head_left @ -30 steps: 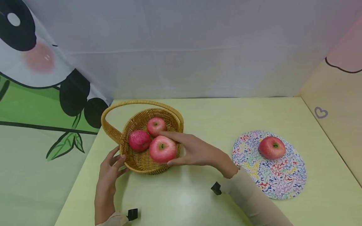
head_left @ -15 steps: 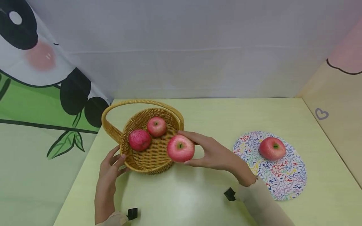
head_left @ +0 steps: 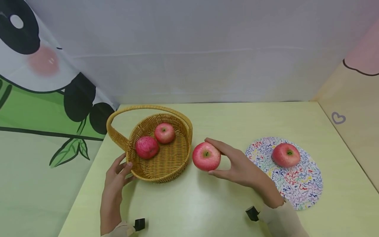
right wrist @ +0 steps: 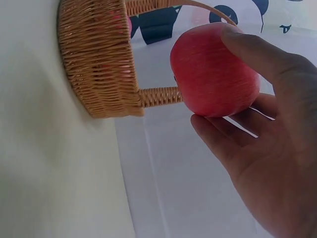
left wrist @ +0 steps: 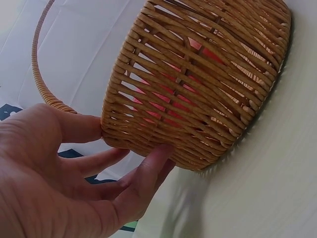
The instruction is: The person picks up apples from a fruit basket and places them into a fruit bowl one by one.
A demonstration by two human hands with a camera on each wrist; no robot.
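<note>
A large pink-red apple (head_left: pixel 206 156) is pinched between the thumb and fingers of my right hand (head_left: pixel 243 167), just right of the basket and raised above the table. The right wrist view shows the apple (right wrist: pixel 215 70) outside the wicker basket's wall. My left hand (head_left: pixel 114 181) holds the near left side of the tan wicker basket (head_left: pixel 170 171). In the left wrist view, the fingers touch the basket's rim and outer wall (left wrist: pixel 183 99). A smaller apple (head_left: pixel 164 133) and a round, magenta, streaked fruit (head_left: pixel 146 147) lie inside the basket.
On the right, a red apple (head_left: pixel 286 155) sits on a round mat (head_left: pixel 308 184) with colourful squiggles. The basket's tall handle (head_left: pixel 148 107) arches over its far side. A pale curtain (head_left: pixel 207 65) stands behind the light yellow table (head_left: pixel 189 210).
My right hand has lifted the large apple out of the basket and carried it right, past the rim. My left hand and the basket have stayed in place.
</note>
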